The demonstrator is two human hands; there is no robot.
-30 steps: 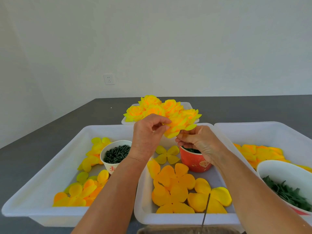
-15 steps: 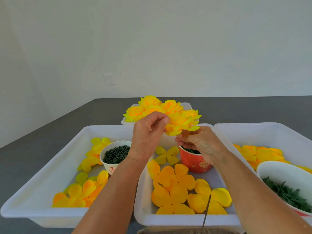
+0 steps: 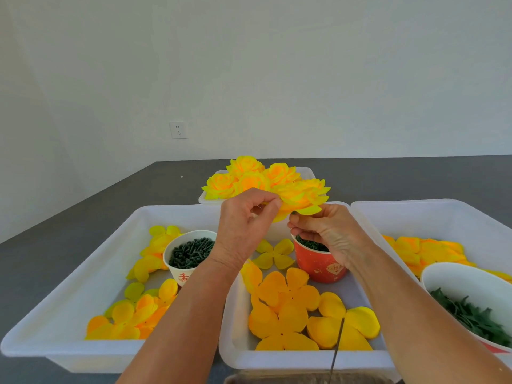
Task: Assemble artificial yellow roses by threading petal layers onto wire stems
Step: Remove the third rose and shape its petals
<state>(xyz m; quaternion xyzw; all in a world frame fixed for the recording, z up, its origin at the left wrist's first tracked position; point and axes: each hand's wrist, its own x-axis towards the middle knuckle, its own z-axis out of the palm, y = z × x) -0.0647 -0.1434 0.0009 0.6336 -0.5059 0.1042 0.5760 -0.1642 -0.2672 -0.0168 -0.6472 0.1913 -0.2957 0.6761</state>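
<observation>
Head view shows left hand (image 3: 245, 227) and right hand (image 3: 327, 234) both pinching the half-built rose (image 3: 300, 199) above the middle tray (image 3: 235, 322); its petals look light, soft, best held underneath at the base.

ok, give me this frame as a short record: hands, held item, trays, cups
left hand: pinches the rose's left edge
right hand: pinches under the rose
rose: part-built, held above the middle tray
middle tray: loose orange petal layers, red cup of dark green parts
left tray: petal layers, white cup of dark green pegs
right tray: petals, white bowl of green leaves
far tray: finished roses
wire: upright at bottom edge
</observation>
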